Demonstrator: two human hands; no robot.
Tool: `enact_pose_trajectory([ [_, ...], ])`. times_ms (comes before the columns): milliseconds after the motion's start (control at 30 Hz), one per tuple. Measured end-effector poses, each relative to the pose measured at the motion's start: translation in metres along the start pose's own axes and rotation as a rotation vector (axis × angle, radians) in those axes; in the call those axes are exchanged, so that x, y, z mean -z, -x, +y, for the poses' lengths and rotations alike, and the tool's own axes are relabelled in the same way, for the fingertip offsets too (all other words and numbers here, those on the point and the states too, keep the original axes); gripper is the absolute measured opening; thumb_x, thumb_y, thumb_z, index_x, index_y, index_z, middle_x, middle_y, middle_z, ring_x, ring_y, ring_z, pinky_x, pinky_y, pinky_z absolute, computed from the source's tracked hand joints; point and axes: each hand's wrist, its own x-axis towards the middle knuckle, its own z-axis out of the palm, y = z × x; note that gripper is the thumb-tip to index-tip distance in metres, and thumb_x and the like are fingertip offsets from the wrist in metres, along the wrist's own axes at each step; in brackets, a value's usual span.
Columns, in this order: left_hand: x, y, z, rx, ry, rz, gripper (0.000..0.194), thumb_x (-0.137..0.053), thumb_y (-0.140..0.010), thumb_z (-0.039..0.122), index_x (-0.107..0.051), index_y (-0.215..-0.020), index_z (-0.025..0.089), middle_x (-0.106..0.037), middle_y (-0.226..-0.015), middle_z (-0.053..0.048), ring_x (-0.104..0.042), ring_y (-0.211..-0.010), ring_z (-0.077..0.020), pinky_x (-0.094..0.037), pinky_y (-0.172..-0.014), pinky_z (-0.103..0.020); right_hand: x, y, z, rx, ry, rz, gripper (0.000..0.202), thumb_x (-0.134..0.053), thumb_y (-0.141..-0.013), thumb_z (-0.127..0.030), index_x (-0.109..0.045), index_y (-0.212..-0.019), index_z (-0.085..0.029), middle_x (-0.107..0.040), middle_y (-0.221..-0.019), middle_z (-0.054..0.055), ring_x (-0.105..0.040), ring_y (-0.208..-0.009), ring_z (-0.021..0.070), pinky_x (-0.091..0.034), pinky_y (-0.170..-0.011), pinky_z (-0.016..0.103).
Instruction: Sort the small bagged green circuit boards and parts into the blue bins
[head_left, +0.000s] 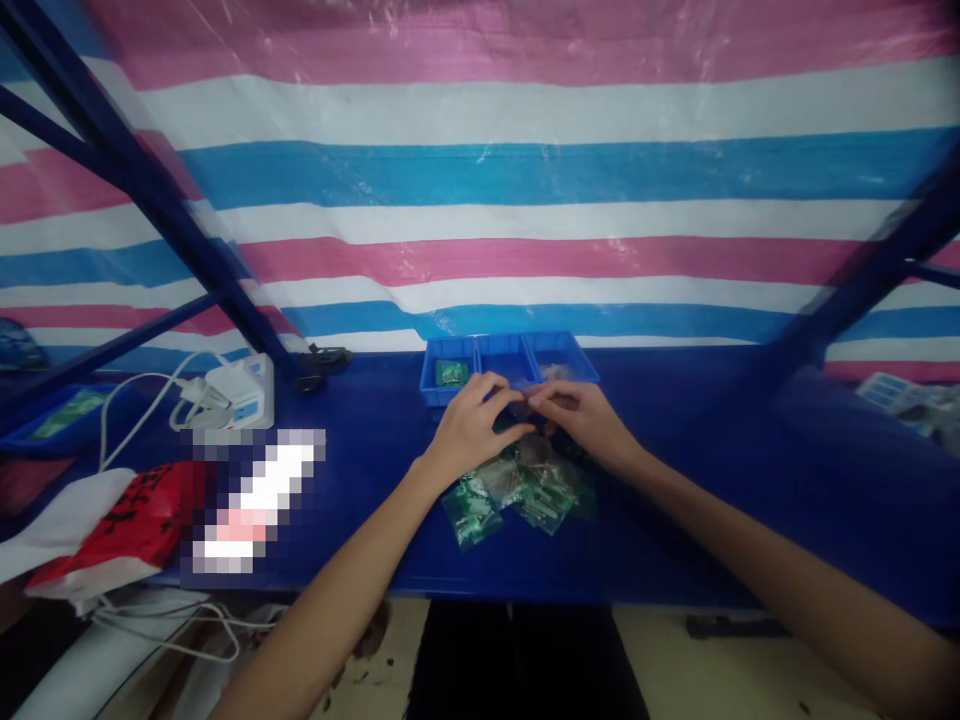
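Both hands meet above the middle of the blue table, with bent fingers close together. My left hand (469, 425) curves its fingers and thumb around the near edge of a small clear plastic bag (524, 409). My right hand (581, 418) pinches the same bag from the other side; its contents are too blurred to make out. Just below the hands lies a pile of clear bags with green circuit boards (544, 498) and small pale parts inside. Beyond my fingers stands a blue three-compartment tray (504, 350). Its left compartment holds green circuit boards (451, 373), its right one clear-looking small items.
A white power strip (255, 395) with plugs and cables stands at the left, near a black cable (326, 357). A red and white bag (135, 520) lies at the front left, before another blue tray (45, 430). Blue frame posts flank a striped sheet (525, 170).
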Motion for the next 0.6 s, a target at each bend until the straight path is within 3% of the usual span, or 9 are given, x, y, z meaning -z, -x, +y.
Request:
enact_pose_trajectory([
  [100,-0.001,0.0,-0.001,-0.019,0.031,-0.031,0.027,-0.063,-0.096,0.037,-0.061,-0.115,0.018,-0.064,-0.107,-0.008,-0.06,-0.1,-0.0231,-0.054,-0.09,-0.042,0.0,0.001,-0.001,0.032,-0.012,-0.011,0.028,-0.074,-0.08,-0.047,-0.071,-0.076,-0.02,-0.068,-0.128,0.011,-0.069,-0.092,0.0236,-0.058,-0.066,0.036],
  [200,-0.002,0.0,-0.001,-0.018,0.079,-0.033,0.017,-0.053,-0.1,0.025,-0.063,-0.111,0.018,-0.068,-0.104,-0.008,-0.063,-0.096,-0.0212,-0.054,-0.09,-0.042,0.002,0.0,-0.002,0.09,0.019,-0.06,0.022,-0.074,-0.081,-0.043,-0.074,-0.082,-0.021,-0.069,-0.126,0.01,-0.066,-0.109,0.0264,-0.058,-0.082,0.04],
  [267,-0.003,0.001,-0.001,0.01,0.112,-0.022,0.018,-0.049,-0.102,0.023,-0.063,-0.113,0.018,-0.07,-0.103,-0.008,-0.065,-0.095,-0.0208,-0.056,-0.088,-0.04,0.005,-0.002,-0.002,0.12,0.059,-0.078,0.021,-0.073,-0.082,-0.041,-0.075,-0.089,-0.022,-0.073,-0.113,0.008,-0.066,-0.107,0.0257,-0.056,-0.088,0.042],
  [333,-0.003,0.001,0.0,0.063,0.141,0.0,0.023,-0.05,-0.102,0.024,-0.059,-0.123,0.019,-0.071,-0.101,-0.007,-0.067,-0.094,-0.0208,-0.057,-0.084,-0.038,0.008,-0.003,-0.003,0.131,0.09,-0.045,0.022,-0.072,-0.082,-0.041,-0.075,-0.093,-0.022,-0.075,-0.1,0.007,-0.068,-0.095,0.0245,-0.057,-0.082,0.041],
  [467,-0.002,0.002,0.0,0.129,0.173,0.001,0.033,-0.05,-0.102,0.023,-0.05,-0.135,0.021,-0.071,-0.105,-0.006,-0.069,-0.094,-0.0196,-0.057,-0.079,-0.034,0.021,-0.008,-0.005,0.148,0.152,0.149,0.023,-0.07,-0.083,-0.039,-0.075,-0.095,-0.02,-0.075,-0.084,0.006,-0.066,-0.068,0.0206,-0.057,-0.07,0.039],
  [600,0.001,0.001,0.001,0.114,0.122,-0.025,0.025,-0.047,-0.103,0.024,-0.057,-0.125,0.02,-0.067,-0.112,-0.008,-0.067,-0.101,-0.0207,-0.057,-0.083,-0.035,0.039,-0.017,0.004,0.195,0.281,0.343,0.03,-0.066,-0.085,-0.04,-0.075,-0.104,-0.018,-0.076,-0.09,0.009,-0.069,-0.079,0.0249,-0.056,-0.075,0.04],
])
